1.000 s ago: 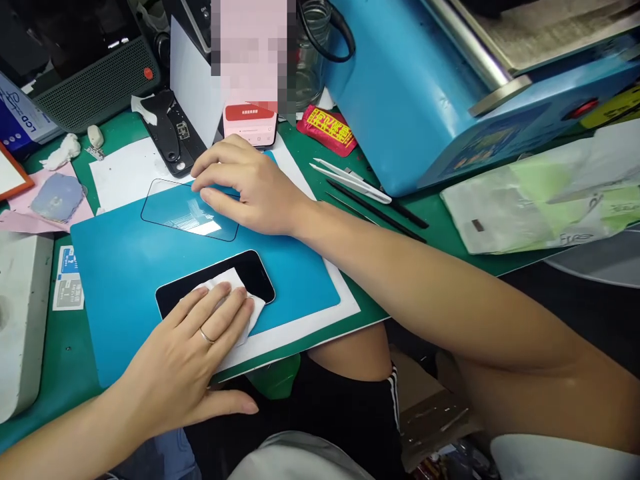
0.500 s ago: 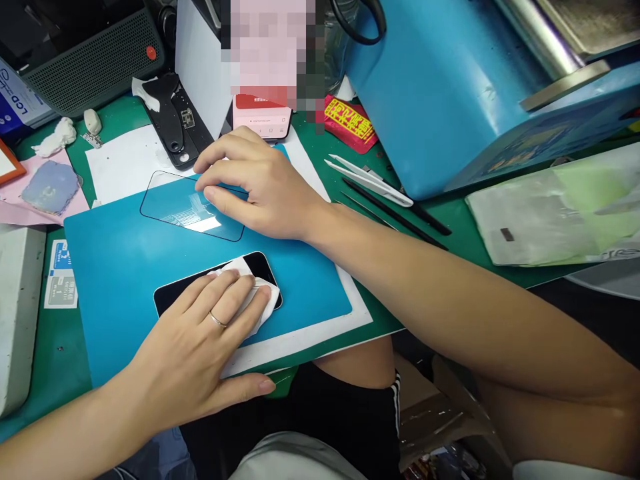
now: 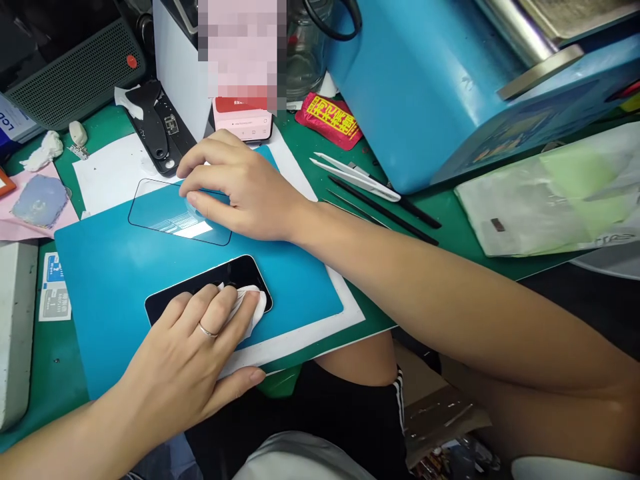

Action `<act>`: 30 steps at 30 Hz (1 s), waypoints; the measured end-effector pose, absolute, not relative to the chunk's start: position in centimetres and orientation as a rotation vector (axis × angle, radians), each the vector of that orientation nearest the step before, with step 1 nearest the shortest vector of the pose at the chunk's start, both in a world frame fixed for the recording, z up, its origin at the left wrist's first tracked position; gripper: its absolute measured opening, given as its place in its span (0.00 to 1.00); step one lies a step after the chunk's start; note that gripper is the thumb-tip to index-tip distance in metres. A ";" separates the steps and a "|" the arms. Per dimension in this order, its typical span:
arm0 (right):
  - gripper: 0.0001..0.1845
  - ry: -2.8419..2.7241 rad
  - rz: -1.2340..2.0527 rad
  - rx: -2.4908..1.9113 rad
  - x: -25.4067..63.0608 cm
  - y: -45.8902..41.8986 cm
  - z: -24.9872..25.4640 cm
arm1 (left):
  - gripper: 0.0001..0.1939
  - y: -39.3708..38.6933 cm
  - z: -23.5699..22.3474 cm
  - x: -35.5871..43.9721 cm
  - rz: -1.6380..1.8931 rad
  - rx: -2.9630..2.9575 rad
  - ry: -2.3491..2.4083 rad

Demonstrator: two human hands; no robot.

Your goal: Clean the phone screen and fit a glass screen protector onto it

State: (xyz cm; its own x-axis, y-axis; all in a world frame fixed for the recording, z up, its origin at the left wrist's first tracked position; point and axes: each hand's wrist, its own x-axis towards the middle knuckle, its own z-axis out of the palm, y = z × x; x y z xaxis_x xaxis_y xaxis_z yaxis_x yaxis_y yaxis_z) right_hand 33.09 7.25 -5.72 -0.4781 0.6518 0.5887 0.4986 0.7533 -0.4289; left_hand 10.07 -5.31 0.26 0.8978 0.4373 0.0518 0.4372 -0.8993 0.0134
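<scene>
Under the fingers of my left hand (image 3: pixel 195 343) a folded white wipe (image 3: pixel 254 313) is pressed onto the dark screen of a phone (image 3: pixel 240 272). My fingers lie long and flat over it, and the thumb stretches out to the side. The phone rests face up on a blue mat (image 3: pixel 285 287), its lower left part covered by my hand. Beyond it, a clear glass screen protector (image 3: pixel 165 212) with a thin black border lies on the mat. My right hand (image 3: pixel 240 187) hovers or rests over that glass's right end, fingers loosely bent and thumb apart; contact cannot be made out.
Behind the mat lie a black phone back part (image 3: pixel 163 127) and a lit phone (image 3: pixel 245 120). White tweezers (image 3: pixel 355 179) and dark thin tools are to the right, by a blue machine (image 3: pixel 400 87). A red packet (image 3: pixel 330 120) and wipe sachets (image 3: pixel 55 287) lie around.
My left hand has drawn the wipe toward the phone's near edge, uncovering more screen at the far side. My right hand holds its place over the glass. The whole view has shifted slightly.
</scene>
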 end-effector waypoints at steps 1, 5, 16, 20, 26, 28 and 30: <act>0.27 -2.205 0.248 -0.859 33.1 7.3 -5.6 | 0.33 -5.3 0.3 10.0 0.083 3.067 0.700; 0.29 -2.348 0.242 -0.983 32.8 7.2 -4.6 | 0.32 -5.4 0.9 9.9 0.053 3.095 0.693; 0.22 -2.148 0.283 -0.970 32.5 6.9 -4.7 | 0.30 -5.4 0.9 10.2 0.032 3.072 0.684; 0.26 -2.243 0.289 -0.974 32.5 7.0 -4.6 | 0.29 -5.1 1.0 10.5 0.025 3.089 0.692; 0.26 -2.223 0.300 -0.994 32.3 6.8 -4.3 | 0.28 -5.3 1.1 10.7 0.028 3.095 0.682; 0.27 -2.242 0.309 -1.025 32.3 6.8 -4.2 | 0.27 -5.4 1.1 10.6 0.027 3.118 0.686; 0.26 -2.244 0.314 -1.031 32.3 6.7 -4.2 | 0.28 -5.5 1.1 10.6 0.020 3.138 0.692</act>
